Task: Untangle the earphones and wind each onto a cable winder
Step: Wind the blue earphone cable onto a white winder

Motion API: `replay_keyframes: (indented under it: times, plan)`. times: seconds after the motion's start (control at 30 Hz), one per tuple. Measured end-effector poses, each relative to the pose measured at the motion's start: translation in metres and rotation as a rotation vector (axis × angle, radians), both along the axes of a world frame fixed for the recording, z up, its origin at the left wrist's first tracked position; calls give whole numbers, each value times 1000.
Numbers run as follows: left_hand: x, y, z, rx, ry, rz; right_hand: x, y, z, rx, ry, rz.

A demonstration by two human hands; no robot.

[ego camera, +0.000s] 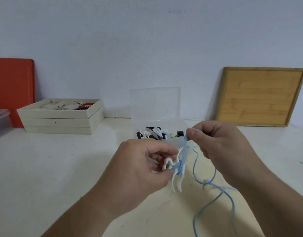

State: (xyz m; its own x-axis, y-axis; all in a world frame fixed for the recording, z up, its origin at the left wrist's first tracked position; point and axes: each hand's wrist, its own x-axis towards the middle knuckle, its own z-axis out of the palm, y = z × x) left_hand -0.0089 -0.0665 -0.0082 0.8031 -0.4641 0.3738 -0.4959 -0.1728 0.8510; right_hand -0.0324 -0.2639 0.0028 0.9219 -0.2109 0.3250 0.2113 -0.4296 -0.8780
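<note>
My left hand [143, 165] pinches a white fishbone-shaped cable winder [175, 170] above the white table. A light blue earphone cable [196, 175] is wrapped a few turns round the winder's middle. My right hand [222, 146] pinches that cable between thumb and forefinger and holds it taut, up and to the right of the winder. The rest of the blue cable hangs down, loops over the table and runs off the bottom edge at the right. The earbuds are not visible.
An open clear plastic box [157, 106] with black and white earphones and winders stands just behind my hands. Stacked beige jewellery trays [61, 120] sit at the back left beside a red board [12, 89]. A wooden tray [260, 96] leans on the wall at the right.
</note>
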Motion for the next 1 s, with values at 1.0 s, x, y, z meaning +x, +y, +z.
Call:
replay_keyframes:
  times: [1.0]
  plan:
    - [8,0,-5,-15,-165,255,-9,13,7,-146,75,250]
